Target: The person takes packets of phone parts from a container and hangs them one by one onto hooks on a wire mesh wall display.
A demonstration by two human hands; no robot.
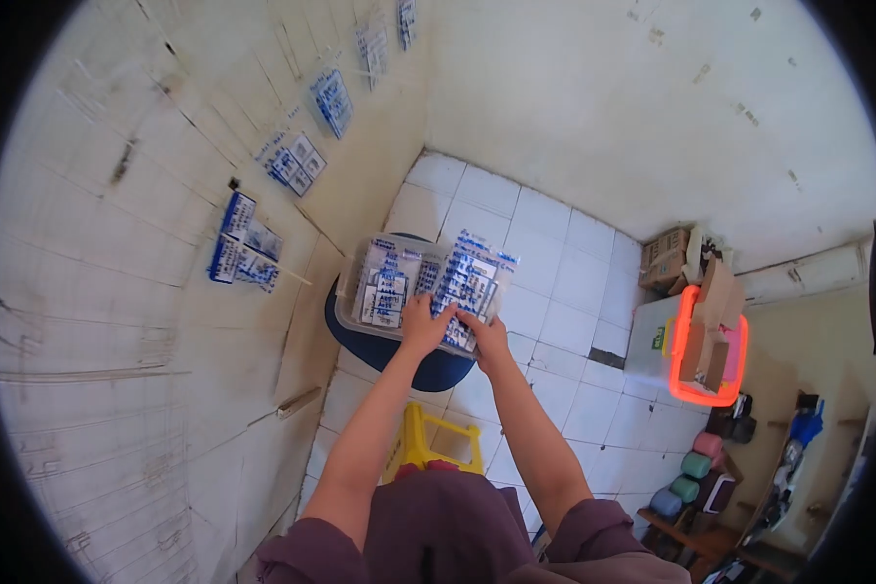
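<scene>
Over a clear bin [352, 292], both hands, left [424, 324] and right [487, 336], clamp blue-printed packets [467, 282]; print unreadable.

Both arms outstretched, left hand [424, 323] beside right hand [487, 336]

White tiled floor [555, 253], cream walls [652, 107], yellow stool [420, 443], cardboard boxes [664, 258].

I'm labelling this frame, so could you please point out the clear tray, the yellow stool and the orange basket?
clear tray [352, 292]: head view, on its left wall.
yellow stool [415, 440]: head view, on its left leg and seat edge.
orange basket [678, 336]: head view, on its glowing left rim.
</scene>
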